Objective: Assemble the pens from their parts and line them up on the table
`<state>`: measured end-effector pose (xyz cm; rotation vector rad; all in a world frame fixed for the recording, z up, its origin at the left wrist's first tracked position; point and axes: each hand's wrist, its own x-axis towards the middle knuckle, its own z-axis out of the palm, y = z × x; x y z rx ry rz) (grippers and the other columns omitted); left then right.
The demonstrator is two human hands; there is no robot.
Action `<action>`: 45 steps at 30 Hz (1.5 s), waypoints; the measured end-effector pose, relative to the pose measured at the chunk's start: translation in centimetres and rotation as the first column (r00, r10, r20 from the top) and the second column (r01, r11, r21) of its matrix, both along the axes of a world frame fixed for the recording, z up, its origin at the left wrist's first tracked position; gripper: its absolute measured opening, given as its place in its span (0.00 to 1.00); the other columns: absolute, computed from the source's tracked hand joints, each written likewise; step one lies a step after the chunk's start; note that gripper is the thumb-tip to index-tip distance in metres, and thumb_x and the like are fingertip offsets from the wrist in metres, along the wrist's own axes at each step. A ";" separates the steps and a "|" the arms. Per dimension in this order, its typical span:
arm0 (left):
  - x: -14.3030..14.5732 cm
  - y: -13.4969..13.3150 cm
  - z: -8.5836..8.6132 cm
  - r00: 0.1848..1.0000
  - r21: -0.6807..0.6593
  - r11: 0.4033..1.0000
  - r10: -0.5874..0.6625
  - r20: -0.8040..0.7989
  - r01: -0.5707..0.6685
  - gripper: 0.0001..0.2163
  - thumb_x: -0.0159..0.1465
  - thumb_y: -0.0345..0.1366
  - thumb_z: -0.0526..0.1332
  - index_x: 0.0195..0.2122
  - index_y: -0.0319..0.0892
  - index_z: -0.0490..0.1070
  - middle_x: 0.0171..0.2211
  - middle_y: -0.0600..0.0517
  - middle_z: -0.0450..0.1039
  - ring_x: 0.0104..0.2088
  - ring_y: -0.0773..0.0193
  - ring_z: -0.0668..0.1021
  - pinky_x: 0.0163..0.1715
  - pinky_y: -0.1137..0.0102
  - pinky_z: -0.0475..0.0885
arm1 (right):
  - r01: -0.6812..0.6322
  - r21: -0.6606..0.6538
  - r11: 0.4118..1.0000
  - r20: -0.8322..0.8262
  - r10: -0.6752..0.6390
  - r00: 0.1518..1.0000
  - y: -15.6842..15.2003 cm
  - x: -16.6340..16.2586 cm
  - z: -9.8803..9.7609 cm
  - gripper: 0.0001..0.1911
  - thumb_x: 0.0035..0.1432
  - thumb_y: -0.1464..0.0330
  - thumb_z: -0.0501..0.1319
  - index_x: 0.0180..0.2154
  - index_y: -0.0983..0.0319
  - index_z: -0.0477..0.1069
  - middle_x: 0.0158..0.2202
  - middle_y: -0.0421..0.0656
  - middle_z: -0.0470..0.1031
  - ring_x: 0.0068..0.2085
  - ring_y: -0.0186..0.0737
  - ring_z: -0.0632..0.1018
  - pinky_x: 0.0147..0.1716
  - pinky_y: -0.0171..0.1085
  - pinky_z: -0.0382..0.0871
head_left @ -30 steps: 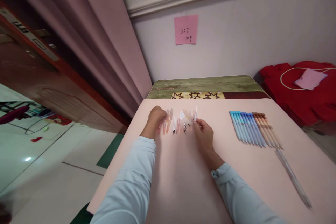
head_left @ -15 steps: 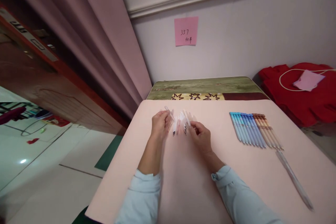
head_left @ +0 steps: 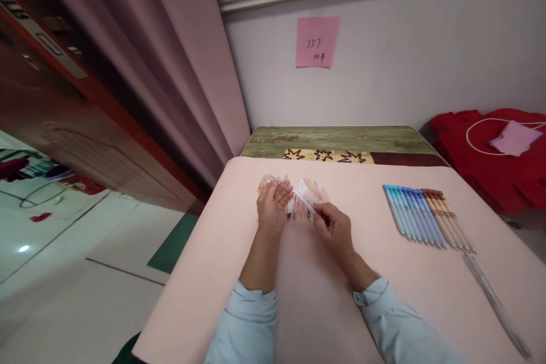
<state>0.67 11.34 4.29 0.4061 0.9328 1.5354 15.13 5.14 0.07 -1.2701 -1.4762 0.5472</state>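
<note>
My left hand [head_left: 273, 205] is turned with its palm showing, its fingers loosely spread beside a pile of clear plastic pieces [head_left: 267, 179]. A thin see-through piece near its fingertips is too faint to make out. My right hand [head_left: 335, 224] pinches a slim white pen refill [head_left: 305, 201] between thumb and finger. The refill slants up and left toward my left fingertips. Between and behind the hands lie several more white refills with dark tips [head_left: 290, 209], partly covered by the fingers.
Several pens in blue, violet and brown [head_left: 426, 216] lie in a row at the right. Below them rests a long clear plastic sleeve [head_left: 497, 304]. A pink mat [head_left: 315, 301] covers the table. Red cloth [head_left: 464, 165] is beyond its right edge; a wooden door [head_left: 111, 131] stands left.
My left hand has turned its palm into view and loosened its fingers. My right hand now shows the white refill angled between the hands. The view has shifted slightly.
</note>
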 end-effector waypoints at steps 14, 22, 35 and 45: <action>1.1 -1.1 -0.9 0.986 0.113 0.989 -0.073 -0.147 0.091 0.15 0.53 0.38 0.70 0.35 0.40 0.66 0.33 0.45 0.79 0.30 0.61 0.82 0.36 0.66 0.76 | 0.039 -0.043 0.998 -0.141 -0.045 0.989 0.1 -0.6 -0.1 0.13 0.55 0.65 0.61 0.43 0.60 0.74 0.28 0.38 0.72 0.25 0.33 0.69 0.26 0.33 0.65; 1.7 -1.2 -1.6 0.991 0.058 0.990 -0.130 -0.016 0.130 0.14 0.53 0.35 0.71 0.37 0.38 0.70 0.35 0.46 0.79 0.32 0.64 0.82 0.38 0.69 0.76 | 0.146 -0.122 0.982 -0.324 -0.179 0.929 0.5 -0.5 -0.3 0.13 0.53 0.61 0.66 0.39 0.61 0.71 0.28 0.39 0.72 0.25 0.32 0.69 0.25 0.32 0.65; 2.2 -1.5 -1.9 0.991 0.057 0.990 -0.128 -0.033 0.130 0.14 0.55 0.36 0.70 0.36 0.38 0.68 0.35 0.45 0.79 0.32 0.65 0.81 0.36 0.71 0.76 | 0.197 -0.042 0.979 -0.307 -0.201 0.930 0.5 -0.4 -0.3 0.13 0.55 0.59 0.66 0.36 0.62 0.74 0.27 0.40 0.73 0.25 0.33 0.71 0.27 0.33 0.68; 2.4 -1.6 -1.8 0.986 0.094 0.983 -0.151 -0.069 0.157 0.13 0.55 0.37 0.70 0.36 0.38 0.68 0.35 0.47 0.79 0.31 0.67 0.81 0.37 0.71 0.76 | 0.174 -0.125 0.977 -0.313 -0.205 0.927 0.5 -0.2 -0.3 0.16 0.56 0.56 0.64 0.36 0.62 0.75 0.24 0.38 0.72 0.23 0.32 0.69 0.24 0.31 0.65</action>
